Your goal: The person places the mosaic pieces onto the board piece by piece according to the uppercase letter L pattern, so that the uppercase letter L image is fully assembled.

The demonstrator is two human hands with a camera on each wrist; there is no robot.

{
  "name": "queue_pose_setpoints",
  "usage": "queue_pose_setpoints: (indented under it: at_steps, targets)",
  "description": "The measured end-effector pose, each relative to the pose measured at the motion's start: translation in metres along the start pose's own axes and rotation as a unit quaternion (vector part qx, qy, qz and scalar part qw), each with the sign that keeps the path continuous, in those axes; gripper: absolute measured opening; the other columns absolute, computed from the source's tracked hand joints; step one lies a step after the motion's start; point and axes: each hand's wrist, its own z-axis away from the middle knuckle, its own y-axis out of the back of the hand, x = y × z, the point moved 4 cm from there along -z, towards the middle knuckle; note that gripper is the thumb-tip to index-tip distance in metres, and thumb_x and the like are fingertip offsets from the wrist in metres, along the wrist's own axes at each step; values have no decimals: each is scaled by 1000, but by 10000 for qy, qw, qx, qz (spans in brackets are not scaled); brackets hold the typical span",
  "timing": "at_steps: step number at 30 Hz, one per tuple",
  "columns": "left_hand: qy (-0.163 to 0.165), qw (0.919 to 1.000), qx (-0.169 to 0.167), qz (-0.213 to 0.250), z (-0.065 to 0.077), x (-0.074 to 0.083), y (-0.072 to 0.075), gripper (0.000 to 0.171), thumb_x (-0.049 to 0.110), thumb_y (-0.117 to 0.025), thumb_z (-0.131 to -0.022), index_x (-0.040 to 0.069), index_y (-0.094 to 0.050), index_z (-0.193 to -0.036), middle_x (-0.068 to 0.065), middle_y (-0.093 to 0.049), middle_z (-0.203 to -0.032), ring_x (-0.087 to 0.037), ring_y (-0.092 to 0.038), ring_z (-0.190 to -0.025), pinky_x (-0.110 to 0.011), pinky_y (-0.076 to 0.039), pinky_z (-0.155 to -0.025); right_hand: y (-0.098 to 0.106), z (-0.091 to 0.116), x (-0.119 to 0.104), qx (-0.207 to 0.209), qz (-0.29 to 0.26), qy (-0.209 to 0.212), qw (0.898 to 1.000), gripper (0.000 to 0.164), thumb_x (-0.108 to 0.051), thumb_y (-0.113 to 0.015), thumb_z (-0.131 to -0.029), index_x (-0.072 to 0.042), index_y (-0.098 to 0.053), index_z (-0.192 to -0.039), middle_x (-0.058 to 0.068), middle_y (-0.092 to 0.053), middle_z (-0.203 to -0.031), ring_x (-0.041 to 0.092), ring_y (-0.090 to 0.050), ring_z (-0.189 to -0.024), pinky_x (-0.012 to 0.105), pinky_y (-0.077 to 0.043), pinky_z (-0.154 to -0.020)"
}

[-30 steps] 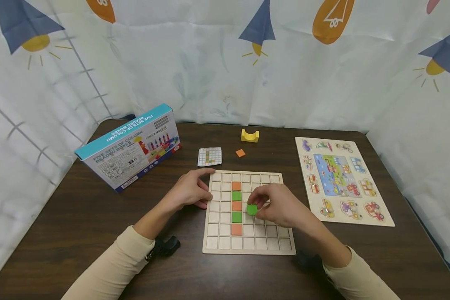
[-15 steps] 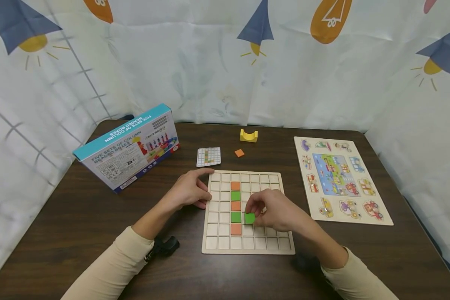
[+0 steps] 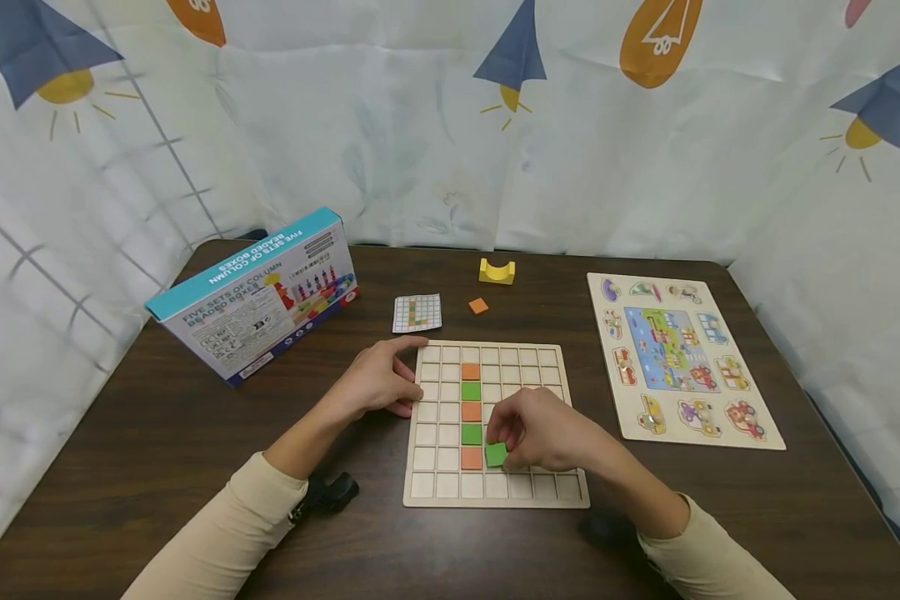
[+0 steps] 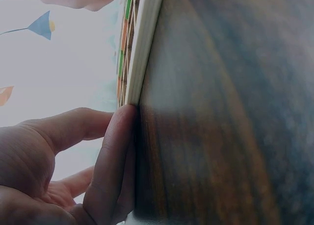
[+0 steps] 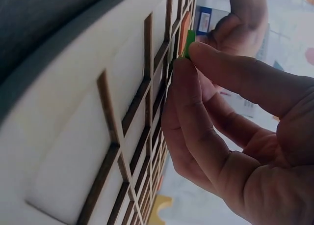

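A light wooden grid board [image 3: 427,485] lies flat on the dark table. One of its columns holds orange tiles and green tiles in turn, from an orange tile [image 3: 470,372] down to another orange tile [image 3: 471,458]. My right hand [image 3: 543,429] pinches a green tile [image 3: 496,454] between thumb and fingertip, just right of the lowest orange tile. In the right wrist view that green tile [image 5: 191,42] is tilted against the board; whether it touches is hard to tell. My left hand [image 3: 378,379] rests against the board's left edge, fingers [image 4: 114,151] extended along it.
Behind the board lie a pattern card [image 3: 417,313], a loose orange tile [image 3: 478,306] and a yellow arched block [image 3: 497,272]. A blue-topped box [image 3: 262,300] stands at the left. A picture knob puzzle [image 3: 675,417] lies on the right.
My right hand has moved toward me and slightly left, carrying the green tile from beside the middle orange tile to beside the lowest one. My left hand has stayed at the board's edge.
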Motion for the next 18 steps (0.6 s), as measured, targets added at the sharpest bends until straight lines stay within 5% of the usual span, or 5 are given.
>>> queue_pose_setpoints:
  at_steps: [18]
  targets:
    - [-78,10000,10,4,2,1,-1,82,-7,-78,-84,18,-48,-156,-19,-66,-100,-20,-73,-65,-37,-68,-60,-5,-2,-1,24,205,-49,9998,28,4,-92,-69,-10,-74,-85,-2,-67,-76,11,-60,-71,21,-55,-63]
